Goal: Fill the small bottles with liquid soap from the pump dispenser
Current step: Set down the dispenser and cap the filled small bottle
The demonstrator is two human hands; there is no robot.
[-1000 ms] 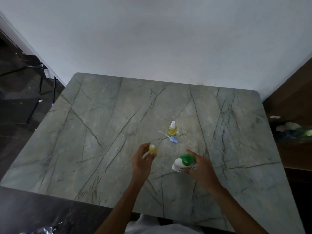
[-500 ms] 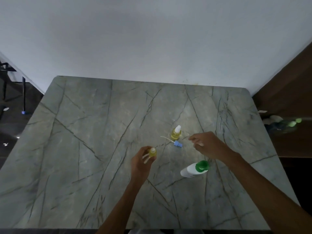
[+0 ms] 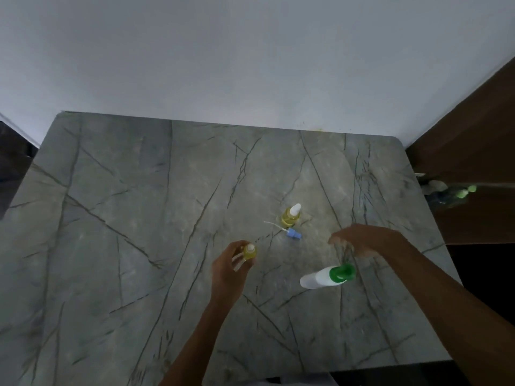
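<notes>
My left hand (image 3: 227,271) grips a small bottle (image 3: 249,252) of yellow liquid with a white top, held just above the marble table (image 3: 125,232). A second small yellow bottle (image 3: 291,215) with a white cap stands upright farther back. In front of it lies a loose blue pump head (image 3: 293,233) with a thin white tube. The white soap dispenser (image 3: 324,277) with a green top stands to the right of my left hand. My right hand (image 3: 359,240) hovers just behind the dispenser, fingers apart and blurred, holding nothing.
A white wall runs along the table's far edge. A dark wooden surface (image 3: 473,135) borders the right side, with a clutter of dark items and green-capped things (image 3: 457,192) beside the table's right edge.
My right hand let go of the dispenser and moved back toward the blue pump head; it now sits a bit right of where it was. My left hand kept holding the small bottle.
</notes>
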